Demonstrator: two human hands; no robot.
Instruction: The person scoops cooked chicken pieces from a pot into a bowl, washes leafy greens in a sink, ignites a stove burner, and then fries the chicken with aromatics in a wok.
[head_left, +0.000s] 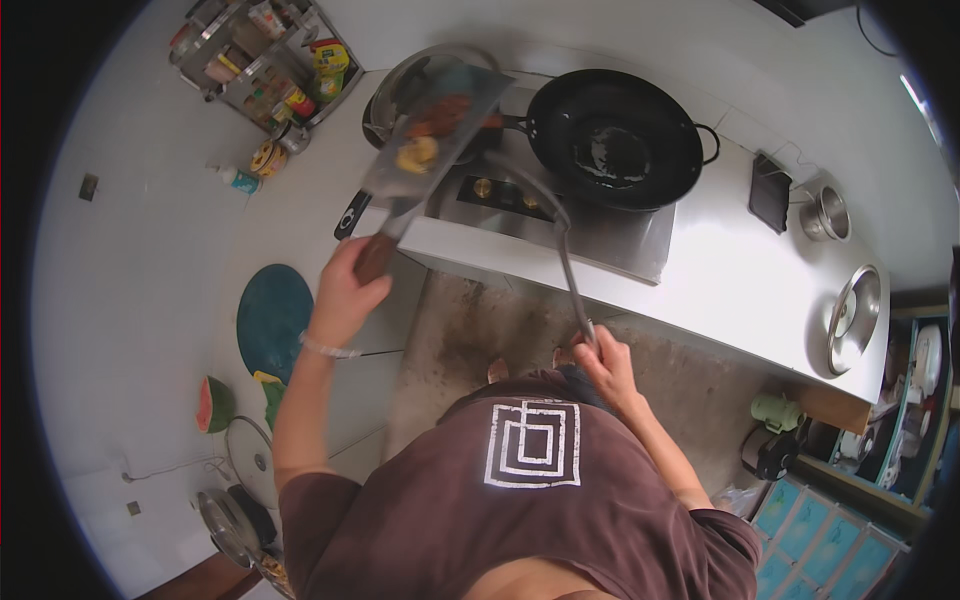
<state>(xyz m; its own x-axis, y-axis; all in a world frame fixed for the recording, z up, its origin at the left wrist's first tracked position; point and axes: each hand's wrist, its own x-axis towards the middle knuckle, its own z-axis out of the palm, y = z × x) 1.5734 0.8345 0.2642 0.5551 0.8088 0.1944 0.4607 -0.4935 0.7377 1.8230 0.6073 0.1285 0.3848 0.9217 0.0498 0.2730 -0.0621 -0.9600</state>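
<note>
My left hand (349, 289) grips the wooden handle of a broad-bladed cleaver (397, 172), held above the left side of the cooktop. Yellow pieces (418, 154) and reddish chopped food (446, 114) lie on its blade, which is blurred. In my right hand (609, 364) is a long metal cooking utensil (571, 277). Its bent upper end reaches towards the blade, and motion blur keeps me from telling its head. Right of the blade, a black wok (615, 139) sits on the steel gas cooktop (630, 247), with shiny liquid at its bottom.
Behind the cleaver stands a pot with a glass lid (390, 86). A spice rack (259, 67) occupies the back left corner. Leftward are a teal round board (275, 322) and cut watermelon (216, 405). Steel bowls (825, 214) and a steel basin (855, 321) stand at the right.
</note>
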